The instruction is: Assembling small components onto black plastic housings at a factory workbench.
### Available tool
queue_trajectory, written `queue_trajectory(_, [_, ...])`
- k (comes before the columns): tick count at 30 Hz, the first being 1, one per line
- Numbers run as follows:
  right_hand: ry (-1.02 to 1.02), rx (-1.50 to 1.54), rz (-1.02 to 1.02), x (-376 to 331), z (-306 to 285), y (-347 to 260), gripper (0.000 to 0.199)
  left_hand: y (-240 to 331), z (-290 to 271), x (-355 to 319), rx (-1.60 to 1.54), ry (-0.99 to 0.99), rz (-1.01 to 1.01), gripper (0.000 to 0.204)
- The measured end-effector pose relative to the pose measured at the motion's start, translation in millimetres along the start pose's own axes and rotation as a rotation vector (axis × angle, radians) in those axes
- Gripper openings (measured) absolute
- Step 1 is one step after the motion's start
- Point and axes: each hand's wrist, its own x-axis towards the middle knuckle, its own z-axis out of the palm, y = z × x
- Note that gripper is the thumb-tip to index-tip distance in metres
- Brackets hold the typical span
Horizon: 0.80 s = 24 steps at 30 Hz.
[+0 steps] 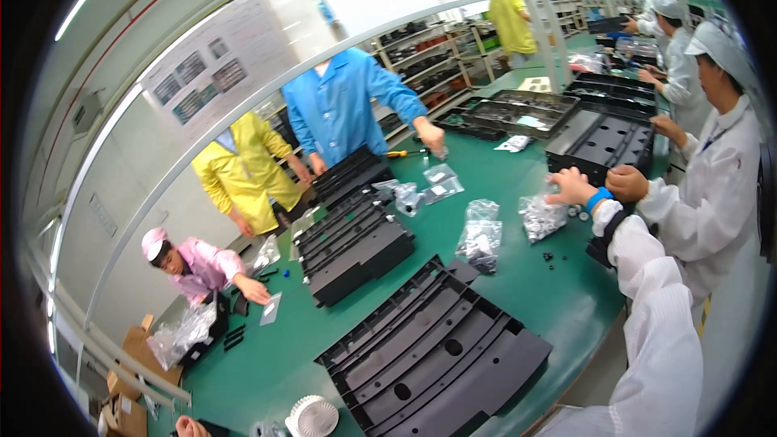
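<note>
Holds the right hand right of the frame's centre, with fingers bent and grip impossible to tell, by the upper edge of a clear bag of small parts, lying just lower left on the green table.

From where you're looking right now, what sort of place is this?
Probably a factory assembly workshop: large ribbed black plastic panels and clear plastic bags of small parts lie on a long green worktable, beside people in white coats.

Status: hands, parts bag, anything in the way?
Right hand at clear parts bag, grip unclear. Left hand at bottom edge, mostly cut off. Co-worker's hand close beside the right.
</note>
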Motion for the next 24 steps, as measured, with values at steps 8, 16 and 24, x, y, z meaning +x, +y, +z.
queue_trajectory(8, [0.129, 0.057, -0.031, -6, -13, 7, 0.023, 3, 16, 63, -0.2, -0.074, 0.063, 0.024])
queue_trajectory(16, [-0.486, 1.126, 0.084, -37, -89, -22, 0.047, -61, 24, 115, -0.752, 0.009, -0.225, 0.015])
queue_trajectory(24, [-0.214, 0.184, -0.318, -10, -24, -18, 0.021, -97, 29, 107, -0.745, -0.084, -0.343, 0.018])
